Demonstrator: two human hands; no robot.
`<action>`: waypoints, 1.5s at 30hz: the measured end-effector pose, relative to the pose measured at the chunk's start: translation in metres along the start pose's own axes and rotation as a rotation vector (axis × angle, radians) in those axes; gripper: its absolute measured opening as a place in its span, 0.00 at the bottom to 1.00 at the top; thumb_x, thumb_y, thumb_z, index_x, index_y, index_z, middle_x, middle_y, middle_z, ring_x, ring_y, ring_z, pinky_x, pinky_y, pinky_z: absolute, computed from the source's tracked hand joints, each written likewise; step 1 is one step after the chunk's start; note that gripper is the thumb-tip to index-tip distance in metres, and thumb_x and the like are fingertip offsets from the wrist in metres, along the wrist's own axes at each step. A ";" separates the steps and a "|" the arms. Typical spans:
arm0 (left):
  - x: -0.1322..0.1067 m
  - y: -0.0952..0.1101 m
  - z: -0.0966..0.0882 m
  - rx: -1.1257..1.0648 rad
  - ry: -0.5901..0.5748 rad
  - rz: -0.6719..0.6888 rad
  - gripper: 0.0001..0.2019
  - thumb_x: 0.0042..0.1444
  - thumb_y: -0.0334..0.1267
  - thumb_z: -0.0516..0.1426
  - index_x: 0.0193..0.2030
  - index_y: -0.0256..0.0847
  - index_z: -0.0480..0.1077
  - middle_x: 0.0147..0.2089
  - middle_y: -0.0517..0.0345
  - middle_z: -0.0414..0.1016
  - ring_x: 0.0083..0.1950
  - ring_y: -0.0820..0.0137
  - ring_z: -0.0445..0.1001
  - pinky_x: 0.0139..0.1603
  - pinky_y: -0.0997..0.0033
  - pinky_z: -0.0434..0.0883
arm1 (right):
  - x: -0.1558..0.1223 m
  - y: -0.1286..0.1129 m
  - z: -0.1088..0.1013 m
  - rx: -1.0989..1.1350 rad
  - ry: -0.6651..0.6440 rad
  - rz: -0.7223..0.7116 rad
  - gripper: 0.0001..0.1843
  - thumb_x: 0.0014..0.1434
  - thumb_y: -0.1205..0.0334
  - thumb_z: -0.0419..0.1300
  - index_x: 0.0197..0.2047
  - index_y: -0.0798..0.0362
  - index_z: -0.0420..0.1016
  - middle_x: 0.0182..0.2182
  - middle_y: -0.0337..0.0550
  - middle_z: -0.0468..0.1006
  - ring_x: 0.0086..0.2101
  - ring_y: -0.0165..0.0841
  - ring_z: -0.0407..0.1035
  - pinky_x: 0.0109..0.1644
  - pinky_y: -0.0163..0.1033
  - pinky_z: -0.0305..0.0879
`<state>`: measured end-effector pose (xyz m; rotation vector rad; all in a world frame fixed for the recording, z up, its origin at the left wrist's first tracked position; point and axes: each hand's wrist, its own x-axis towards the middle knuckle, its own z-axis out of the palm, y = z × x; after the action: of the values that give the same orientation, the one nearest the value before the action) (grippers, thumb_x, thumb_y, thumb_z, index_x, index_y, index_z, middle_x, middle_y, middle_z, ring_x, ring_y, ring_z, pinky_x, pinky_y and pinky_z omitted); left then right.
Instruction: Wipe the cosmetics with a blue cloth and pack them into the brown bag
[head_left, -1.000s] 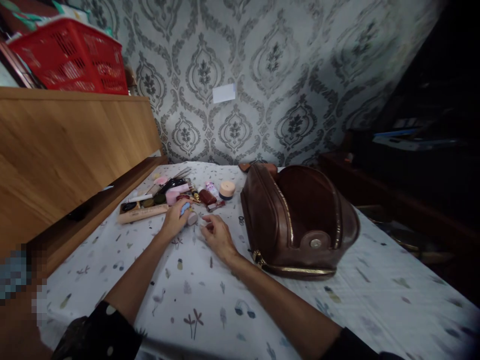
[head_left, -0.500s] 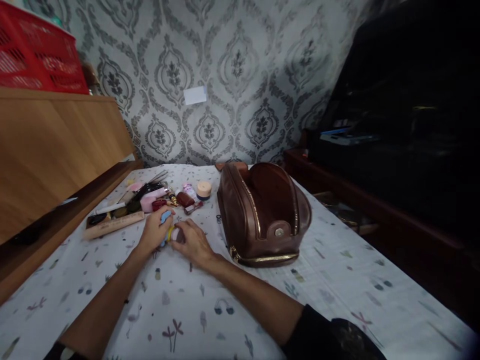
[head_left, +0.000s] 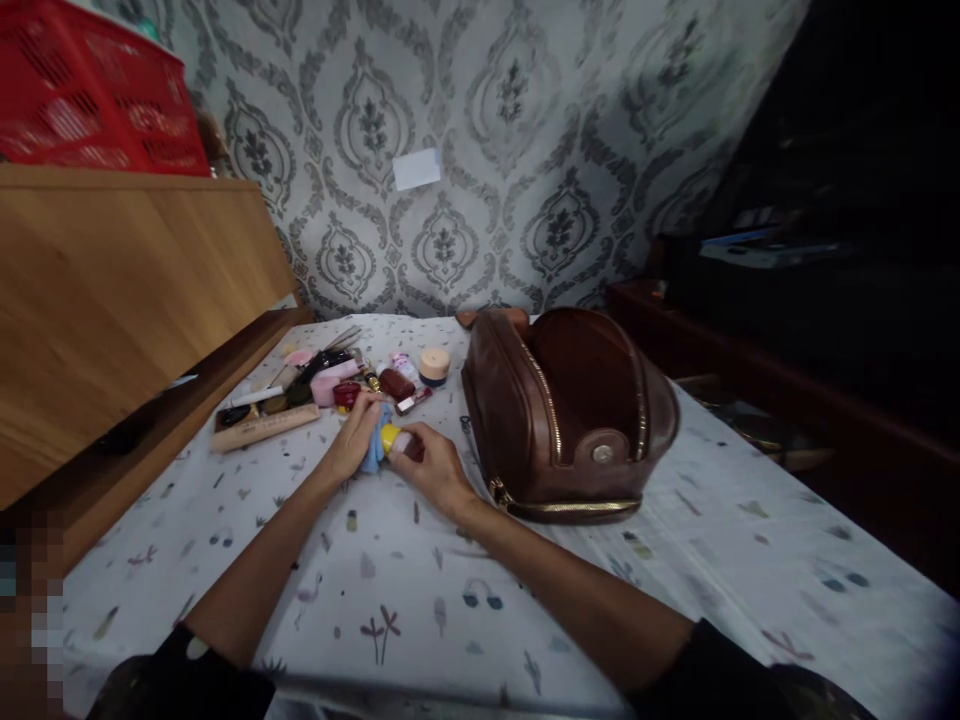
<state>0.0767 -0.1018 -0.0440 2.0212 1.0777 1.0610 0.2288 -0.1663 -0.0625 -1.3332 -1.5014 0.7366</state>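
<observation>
My left hand (head_left: 351, 438) is closed on a light blue cloth (head_left: 373, 454), which it presses against one end of a small yellow container (head_left: 389, 438). The container has a pale band and a darker end, and its exact kind is hard to make out. My right hand (head_left: 441, 470) pinches that darker end between thumb and fingers. Just beyond my left hand lie a dark red compact (head_left: 347, 395) and a brown-red case (head_left: 397, 383). To the right of my right hand stands a brown leather toiletry bag (head_left: 525, 470), unzipped, its top gaping.
Several cosmetics, among them a long beige box (head_left: 266, 430) and a round beige-topped jar (head_left: 435, 365), lie on the patterned sheet (head_left: 420, 640). A wooden panel (head_left: 142, 290) bearing a red basket (head_left: 105, 90) borders the left; dark furniture (head_left: 765, 350) borders the right.
The view has swung slightly left. Both hands still hold the cloth and container together; more of the blue cloth and the yellow part now shows between them. The bag has stayed in place.
</observation>
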 end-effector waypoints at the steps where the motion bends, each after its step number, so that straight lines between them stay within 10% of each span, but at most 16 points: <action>1: 0.000 0.001 0.000 0.012 -0.049 0.028 0.16 0.67 0.49 0.44 0.45 0.43 0.65 0.47 0.54 0.71 0.49 0.66 0.70 0.54 0.65 0.66 | 0.000 0.000 -0.001 0.008 0.005 0.008 0.16 0.51 0.62 0.63 0.45 0.56 0.76 0.30 0.38 0.75 0.30 0.30 0.65 0.36 0.34 0.62; 6: -0.001 0.008 0.001 0.215 -0.163 0.161 0.14 0.65 0.45 0.46 0.33 0.41 0.65 0.32 0.58 0.69 0.37 0.67 0.68 0.41 0.68 0.64 | 0.001 -0.001 0.000 -0.033 -0.029 0.005 0.18 0.50 0.61 0.64 0.45 0.57 0.76 0.27 0.36 0.72 0.28 0.29 0.63 0.34 0.34 0.60; 21: 0.000 0.003 0.007 0.279 0.047 0.009 0.25 0.66 0.51 0.42 0.22 0.41 0.61 0.22 0.62 0.64 0.27 0.71 0.65 0.31 0.71 0.59 | -0.003 -0.004 0.002 -0.191 -0.111 -0.115 0.20 0.50 0.69 0.66 0.48 0.56 0.75 0.35 0.42 0.75 0.34 0.32 0.67 0.42 0.37 0.63; 31: 0.009 -0.022 -0.019 0.692 0.351 0.002 0.20 0.63 0.35 0.48 0.60 0.40 0.66 0.58 0.43 0.66 0.61 0.53 0.64 0.61 0.53 0.64 | -0.003 -0.005 0.001 -0.187 -0.074 -0.096 0.18 0.50 0.67 0.66 0.46 0.54 0.75 0.35 0.40 0.75 0.32 0.29 0.65 0.39 0.35 0.62; 36: 0.015 -0.031 -0.027 0.755 0.288 -0.046 0.18 0.61 0.31 0.48 0.54 0.40 0.70 0.66 0.44 0.63 0.65 0.50 0.60 0.62 0.49 0.63 | -0.004 -0.007 0.001 -0.192 -0.085 -0.054 0.19 0.50 0.68 0.66 0.47 0.55 0.75 0.35 0.40 0.75 0.31 0.29 0.65 0.38 0.34 0.61; 45: 0.012 -0.026 -0.036 0.696 0.321 -0.034 0.09 0.62 0.39 0.49 0.41 0.42 0.69 0.41 0.50 0.76 0.47 0.57 0.72 0.49 0.60 0.68 | -0.003 -0.002 0.002 -0.150 -0.073 -0.070 0.17 0.51 0.66 0.65 0.46 0.54 0.74 0.30 0.37 0.73 0.29 0.28 0.64 0.35 0.33 0.60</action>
<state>0.0407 -0.0736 -0.0425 2.3802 1.8428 1.1167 0.2256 -0.1690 -0.0621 -1.3691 -1.6806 0.6446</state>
